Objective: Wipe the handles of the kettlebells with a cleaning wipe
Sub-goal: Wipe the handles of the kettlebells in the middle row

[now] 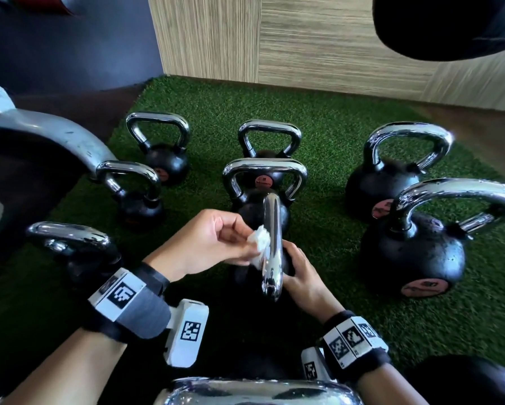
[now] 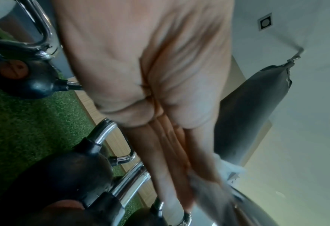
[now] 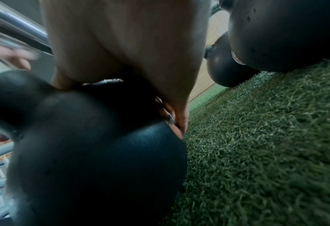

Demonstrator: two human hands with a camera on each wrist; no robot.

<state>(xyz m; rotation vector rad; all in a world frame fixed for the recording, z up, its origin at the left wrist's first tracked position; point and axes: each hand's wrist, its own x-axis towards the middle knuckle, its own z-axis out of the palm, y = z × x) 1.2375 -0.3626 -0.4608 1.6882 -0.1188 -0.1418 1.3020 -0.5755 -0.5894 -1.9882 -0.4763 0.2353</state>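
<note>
A black kettlebell [image 3: 102, 152] stands on green turf right in front of me, its chrome handle [image 1: 271, 247] seen edge-on. My left hand [image 1: 245, 244] pinches a crumpled white wipe [image 1: 260, 244] and presses it against the handle's left side. In the left wrist view the wipe [image 2: 224, 172] shows past my bunched fingers [image 2: 171, 152]. My right hand [image 1: 292, 258] wraps round the right side of the black ball just under the handle, and a ring shows on one finger [image 3: 179, 119].
Several more chrome-handled kettlebells stand around on the turf [image 1: 318, 118]: small ones at the left [image 1: 137, 197] and back [image 1: 163, 159], two large ones at the right [image 1: 420, 252]. A grey metal frame [image 1: 55, 135] curves in at left. A black punching bag [image 1: 450, 24] hangs at upper right.
</note>
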